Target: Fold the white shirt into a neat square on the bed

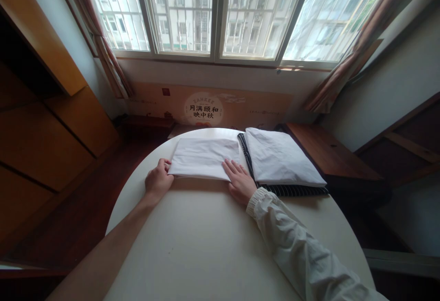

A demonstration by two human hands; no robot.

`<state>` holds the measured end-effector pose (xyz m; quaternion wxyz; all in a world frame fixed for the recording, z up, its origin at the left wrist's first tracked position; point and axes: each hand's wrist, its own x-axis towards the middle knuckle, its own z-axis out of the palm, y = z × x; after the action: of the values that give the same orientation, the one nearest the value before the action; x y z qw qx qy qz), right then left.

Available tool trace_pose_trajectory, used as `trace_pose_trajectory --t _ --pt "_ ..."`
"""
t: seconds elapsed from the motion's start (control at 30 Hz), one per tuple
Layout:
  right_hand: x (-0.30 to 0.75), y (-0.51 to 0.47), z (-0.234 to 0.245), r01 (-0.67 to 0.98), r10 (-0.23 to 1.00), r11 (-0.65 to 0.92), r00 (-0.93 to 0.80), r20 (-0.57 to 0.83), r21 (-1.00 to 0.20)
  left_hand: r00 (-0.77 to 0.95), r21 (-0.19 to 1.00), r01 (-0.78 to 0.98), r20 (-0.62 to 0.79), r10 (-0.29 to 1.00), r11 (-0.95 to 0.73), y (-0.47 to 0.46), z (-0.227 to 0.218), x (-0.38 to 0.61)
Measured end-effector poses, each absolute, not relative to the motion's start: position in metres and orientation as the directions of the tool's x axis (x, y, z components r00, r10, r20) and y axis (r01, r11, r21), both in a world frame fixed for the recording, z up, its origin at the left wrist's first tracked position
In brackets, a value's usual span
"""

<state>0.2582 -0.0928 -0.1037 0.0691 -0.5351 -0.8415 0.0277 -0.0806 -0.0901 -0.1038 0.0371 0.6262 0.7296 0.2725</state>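
Note:
A folded white cloth (202, 156) lies flat on the round white table (192, 237), its long side across my view. At its near left corner, my left hand (160, 179) is closed with thumb and fingers pinching the edge. My right hand (240, 182) rests palm down on the cloth's near right part, fingers stretched out flat. Close by on the right is another folded white cloth (285, 156), lying on top of a black cloth with white stripes (292, 190).
Behind the table a low brown cabinet (326, 150) stands at the right. A beige printed board (144, 101) leans under the barred window (185, 12). Wooden cupboards (30, 140) line the left side, and curtains (106, 62) hang at both window ends.

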Motion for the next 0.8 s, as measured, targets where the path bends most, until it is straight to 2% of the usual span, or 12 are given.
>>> trace_pose_trajectory --t 0.17,0.4,0.53,0.67,0.8 --pt "0.249 -0.102 -0.099 0.886 0.894 0.446 -0.436 0.102 -0.122 -0.202 0.367 0.928 0.343 0.918 0.067 -0.075 -0.102 -0.085" --pt "0.251 -0.099 -0.106 0.898 0.909 0.417 -0.409 0.082 -0.142 -0.240 0.329 0.934 0.301 0.923 0.136 -0.080 -0.104 -0.091" --pt "0.256 -0.095 -0.105 0.891 0.905 0.426 -0.418 0.084 -0.158 -0.064 0.195 0.981 0.368 0.928 -0.009 -0.085 -0.101 -0.089" --pt "0.264 -0.088 -0.101 0.884 0.902 0.428 -0.406 0.147 -0.190 0.102 0.074 0.987 0.389 0.915 -0.142 -0.087 -0.098 -0.090" --pt "0.273 -0.085 -0.099 0.883 0.881 0.448 -0.410 0.237 -0.139 0.138 0.104 0.975 0.398 0.907 -0.195 -0.088 -0.098 -0.092"
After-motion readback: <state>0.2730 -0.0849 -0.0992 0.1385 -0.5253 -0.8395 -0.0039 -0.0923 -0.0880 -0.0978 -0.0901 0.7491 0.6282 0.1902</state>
